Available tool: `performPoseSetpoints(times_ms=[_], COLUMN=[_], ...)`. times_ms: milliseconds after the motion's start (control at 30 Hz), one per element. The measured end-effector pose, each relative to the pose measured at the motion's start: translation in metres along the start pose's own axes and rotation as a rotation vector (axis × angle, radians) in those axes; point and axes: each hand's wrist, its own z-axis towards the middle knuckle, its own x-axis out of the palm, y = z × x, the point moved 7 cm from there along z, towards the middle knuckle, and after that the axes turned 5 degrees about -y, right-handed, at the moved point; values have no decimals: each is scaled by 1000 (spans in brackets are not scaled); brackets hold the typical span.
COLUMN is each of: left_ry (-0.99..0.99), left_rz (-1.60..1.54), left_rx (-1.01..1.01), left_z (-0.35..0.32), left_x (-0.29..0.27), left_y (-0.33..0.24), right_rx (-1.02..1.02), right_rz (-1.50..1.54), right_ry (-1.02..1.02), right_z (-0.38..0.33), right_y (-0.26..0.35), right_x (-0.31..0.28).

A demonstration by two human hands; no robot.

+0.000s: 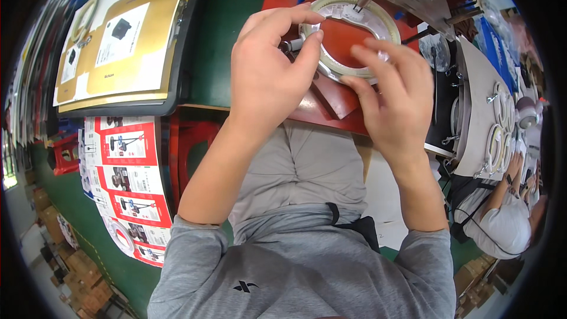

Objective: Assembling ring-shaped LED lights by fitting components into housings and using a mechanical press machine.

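Note:
A pale, partly see-through plastic ring (388, 23) lies on a red work plate (345, 38) at the top middle. My left hand (269, 62) pinches the ring's left rim between thumb and forefinger. Over the lower right of the ring is my right hand (398, 91), its thumb at the rim and its fingers curled and blurred by motion. A small shiny spot (383, 56) shows among those fingers; I cannot make out what it is. A metal tip (363, 1) of the fixture above reaches down to the ring's far rim.
Left of the plate, yellow and white printed card (139, 53) lies on a dark tray, with another ring (82, 20) on it. Red printed sheets (136, 171) hang below. At right, several similar rings lie on a grey board (469, 118). Another person (508, 224) sits beyond it.

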Motion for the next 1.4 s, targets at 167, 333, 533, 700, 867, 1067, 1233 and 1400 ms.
performPoseSetpoints(times_ms=[167, 333, 533, 700, 867, 1067, 1233, 1400], left_ry=[-18, -29, -7, 68, 24, 49, 26, -21], left_rz=[-37, -51, 31, 53, -22, 184, 81, 157], left_rx=[21, -6, 38, 33, 21, 82, 41, 101], left_z=[-1, -5, -2, 0, 2, 1, 2, 3], left_x=[1, -1, 1, 1, 2, -1, 1, 6], left_y=[3, 6, -1, 5, 6, -2, -3, -9], right_rx=[287, 445, 680, 777, 572, 784, 664, 552], right_rz=[44, 275, 643, 627, 576, 663, 572, 188], right_ry=[-13, 89, -178, -210, -353, -137, -118, 79], right_z=[-16, -20, -23, -14, 8, 4, 5, 20], right_y=[-27, -32, -57, -61, -55, -75, -71, -60], right_x=[-1, 14, 19, 25, 31, 42, 36, 29])
